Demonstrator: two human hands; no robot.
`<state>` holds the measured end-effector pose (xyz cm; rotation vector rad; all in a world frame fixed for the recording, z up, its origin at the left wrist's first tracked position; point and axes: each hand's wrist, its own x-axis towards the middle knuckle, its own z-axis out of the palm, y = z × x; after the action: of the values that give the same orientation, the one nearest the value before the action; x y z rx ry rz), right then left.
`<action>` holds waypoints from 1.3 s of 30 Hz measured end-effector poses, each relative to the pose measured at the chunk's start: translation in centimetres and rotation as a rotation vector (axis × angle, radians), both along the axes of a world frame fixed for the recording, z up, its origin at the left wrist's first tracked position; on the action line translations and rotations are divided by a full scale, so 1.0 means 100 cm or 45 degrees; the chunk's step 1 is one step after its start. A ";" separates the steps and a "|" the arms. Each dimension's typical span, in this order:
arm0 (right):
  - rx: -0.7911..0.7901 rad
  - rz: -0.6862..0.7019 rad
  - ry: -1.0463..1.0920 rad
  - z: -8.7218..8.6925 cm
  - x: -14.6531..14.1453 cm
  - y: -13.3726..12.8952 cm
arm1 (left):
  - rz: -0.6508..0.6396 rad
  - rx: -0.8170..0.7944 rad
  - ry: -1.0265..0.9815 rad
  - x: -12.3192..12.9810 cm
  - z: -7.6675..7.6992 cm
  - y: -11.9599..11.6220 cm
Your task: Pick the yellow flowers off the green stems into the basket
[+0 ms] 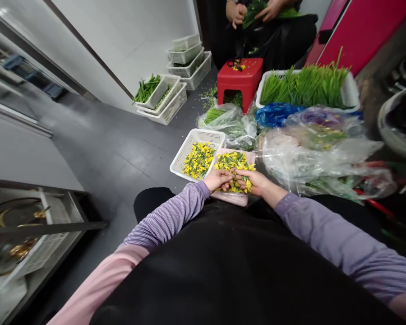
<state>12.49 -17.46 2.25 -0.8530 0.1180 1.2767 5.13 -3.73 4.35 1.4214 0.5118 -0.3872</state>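
Note:
Small yellow flowers with green stems [232, 160] fill a pale pink tray [236, 199] in front of my lap. Over this tray my left hand [219, 179] is closed, its fingertips pinched together close to my right hand; what they pinch is too small to make out. My right hand [255, 181] curls around a few yellow flowers [246, 184], palm turned toward the left hand. Left of the tray, and touching it, a white perforated basket [178, 163] holds more of the same yellow flowers [198, 160].
A red stool [239, 81] with scissors [234, 64] on it stands ahead. Another person's hands [237, 13] hold green leaves beyond it. Plastic bags [291, 158] crowd the right, before a basket of green stalks [304, 88]. White baskets [171, 110] line the left wall.

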 end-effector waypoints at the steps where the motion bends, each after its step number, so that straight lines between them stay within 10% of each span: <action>1: -0.005 -0.015 -0.009 0.001 0.000 0.000 | 0.021 0.043 -0.009 0.000 0.001 0.000; 12: -0.119 -0.199 -0.034 0.006 0.001 0.006 | -0.326 0.662 -0.185 0.011 0.001 0.002; 17: -0.168 -0.338 -0.037 0.006 0.019 0.000 | -0.645 1.543 -0.113 0.011 -0.026 0.016; 21: -0.194 -0.375 -0.086 0.006 0.027 -0.006 | -0.974 1.848 -0.354 0.013 -0.056 0.013; 26: -0.335 -0.407 -0.189 0.002 0.021 -0.010 | -0.910 1.765 -0.456 0.020 -0.067 0.014; 35: -0.421 -0.238 -0.581 -0.017 0.001 -0.003 | -0.451 1.066 -0.347 0.024 -0.022 -0.001; 39: -0.384 -0.462 -0.447 -0.007 0.011 -0.007 | -0.313 1.008 -0.313 0.024 -0.025 -0.011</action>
<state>13.63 -18.13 1.53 -1.2407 0.1784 0.7654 7.57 -4.78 1.89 2.2770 0.2912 -0.1973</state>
